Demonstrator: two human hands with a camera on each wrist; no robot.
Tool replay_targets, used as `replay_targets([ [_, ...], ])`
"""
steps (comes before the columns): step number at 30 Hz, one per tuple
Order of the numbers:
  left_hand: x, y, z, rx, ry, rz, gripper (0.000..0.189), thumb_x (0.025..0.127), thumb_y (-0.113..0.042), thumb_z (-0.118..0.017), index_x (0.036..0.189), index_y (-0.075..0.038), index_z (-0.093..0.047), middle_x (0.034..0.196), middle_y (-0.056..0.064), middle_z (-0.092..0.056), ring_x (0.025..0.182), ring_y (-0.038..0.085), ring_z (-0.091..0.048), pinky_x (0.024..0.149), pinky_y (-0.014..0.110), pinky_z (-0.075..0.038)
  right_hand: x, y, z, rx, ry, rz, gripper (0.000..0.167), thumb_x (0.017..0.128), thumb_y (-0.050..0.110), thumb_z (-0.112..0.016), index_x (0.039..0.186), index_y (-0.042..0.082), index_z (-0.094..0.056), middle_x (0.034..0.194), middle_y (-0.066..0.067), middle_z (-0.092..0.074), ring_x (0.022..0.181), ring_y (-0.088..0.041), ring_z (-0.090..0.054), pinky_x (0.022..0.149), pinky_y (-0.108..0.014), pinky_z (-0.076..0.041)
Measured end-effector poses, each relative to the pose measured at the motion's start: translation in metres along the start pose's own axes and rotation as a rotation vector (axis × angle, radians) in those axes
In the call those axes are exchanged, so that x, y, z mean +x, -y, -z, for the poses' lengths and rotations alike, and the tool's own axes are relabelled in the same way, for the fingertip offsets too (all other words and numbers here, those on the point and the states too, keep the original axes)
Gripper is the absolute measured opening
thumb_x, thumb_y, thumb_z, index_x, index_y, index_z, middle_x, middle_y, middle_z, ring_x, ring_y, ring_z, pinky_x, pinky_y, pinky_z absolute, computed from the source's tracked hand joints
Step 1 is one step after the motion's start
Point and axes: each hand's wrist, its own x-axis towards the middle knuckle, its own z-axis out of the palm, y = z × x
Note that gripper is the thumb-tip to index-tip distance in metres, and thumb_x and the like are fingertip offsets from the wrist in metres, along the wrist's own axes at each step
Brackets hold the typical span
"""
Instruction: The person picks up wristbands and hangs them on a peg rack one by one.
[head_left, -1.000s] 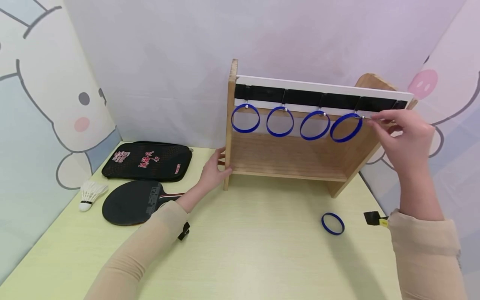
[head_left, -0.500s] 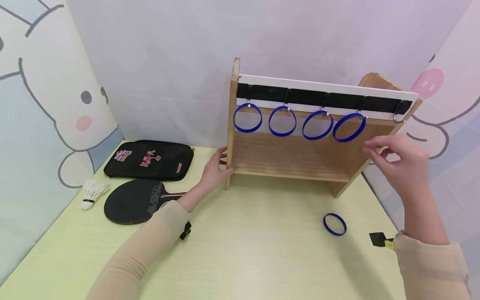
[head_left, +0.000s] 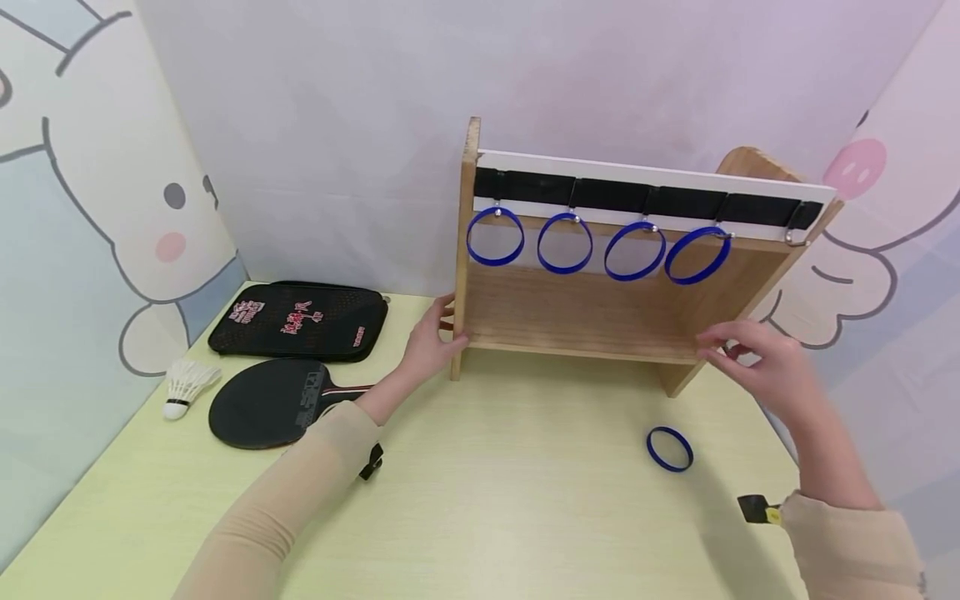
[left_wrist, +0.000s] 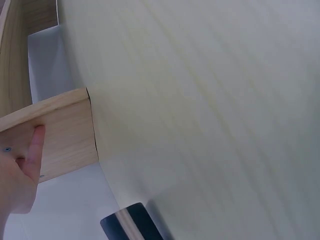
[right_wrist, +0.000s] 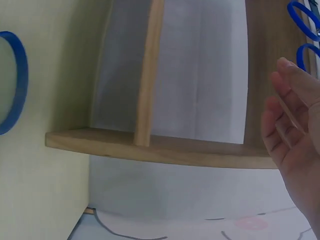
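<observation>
A wooden shelf rack (head_left: 577, 308) stands on the table, with a white-and-black hook strip (head_left: 615, 198) along its top. Several blue rings (head_left: 496, 237) hang from the strip's hooks, while the hook at the far right (head_left: 797, 237) bears no ring. One more blue ring (head_left: 670, 449) lies flat on the table near the right front. My left hand (head_left: 427, 346) presses against the rack's left side panel (left_wrist: 65, 135), thumb near its front edge. My right hand (head_left: 765, 367) hovers in front of the rack's right side, above the loose ring, fingers loosely bent and holding nothing.
At the left lie a black zip case (head_left: 300, 321) and a black table tennis bat (head_left: 266, 404), whose handle points toward my left forearm. A white shuttlecock (head_left: 187, 387) rests at the table's left edge. Patterned walls (head_left: 352, 125) enclose the table behind and at both sides.
My right hand has let go of the rightmost hook area and moved down, toward the loose ring. The left hand stays on the side panel. The rings keep their places.
</observation>
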Motion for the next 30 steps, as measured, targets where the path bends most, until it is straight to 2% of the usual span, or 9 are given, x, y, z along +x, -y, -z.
replay_targets([
  [5,0.001,0.001,-0.001,-0.004,-0.003,-0.004,0.069,0.082,-0.022,-0.066,0.143,-0.017,-0.034,0.126,0.011,-0.054,0.101,0.024,-0.059,0.073,0.037,-0.054,-0.017,-0.014,-0.014,-0.001,0.114,-0.030,0.031,0.069,-0.005,-0.077,0.093,0.015,-0.070,0.089,0.000,-0.067,0.072,0.007,-0.053,0.062,-0.008,-0.045],
  [11,0.001,0.001,-0.001,-0.011,-0.004,-0.004,0.069,0.082,-0.022,-0.065,0.143,-0.017,-0.035,0.126,0.011,-0.054,0.101,0.024,-0.060,0.074,0.037,-0.054,-0.036,-0.031,-0.030,0.052,0.217,-0.088,0.028,0.074,0.000,-0.076,0.092,0.020,-0.069,0.084,0.008,-0.064,0.075,0.001,-0.054,0.063,-0.009,-0.046],
  [18,0.000,0.002,-0.003,-0.010,-0.003,-0.010,0.069,0.082,-0.021,-0.066,0.143,-0.018,-0.034,0.125,0.011,-0.055,0.100,0.024,-0.060,0.071,0.036,-0.054,-0.050,-0.037,-0.041,0.076,0.356,-0.199,0.013,0.081,0.014,-0.073,0.093,0.019,-0.070,0.082,0.012,-0.064,0.074,0.001,-0.054,0.061,-0.018,-0.049],
  [24,0.000,0.001,-0.001,-0.008,-0.001,-0.006,0.070,0.082,-0.021,-0.066,0.143,-0.018,-0.034,0.126,0.011,-0.054,0.101,0.025,-0.059,0.072,0.036,-0.054,-0.062,-0.049,-0.055,0.138,0.439,-0.242,0.015,0.081,0.015,-0.073,0.096,0.011,-0.071,0.087,0.005,-0.068,0.078,-0.005,-0.056,0.063,-0.022,-0.049],
  [30,0.000,0.000,0.000,-0.001,-0.001,-0.004,0.070,0.082,-0.022,-0.067,0.144,-0.017,-0.034,0.127,0.011,-0.053,0.102,0.025,-0.059,0.073,0.037,-0.054,-0.070,-0.065,-0.064,0.183,0.552,-0.294,0.017,0.081,0.018,-0.074,0.098,0.015,-0.071,0.090,0.004,-0.067,0.080,-0.003,-0.055,0.067,-0.022,-0.049],
])
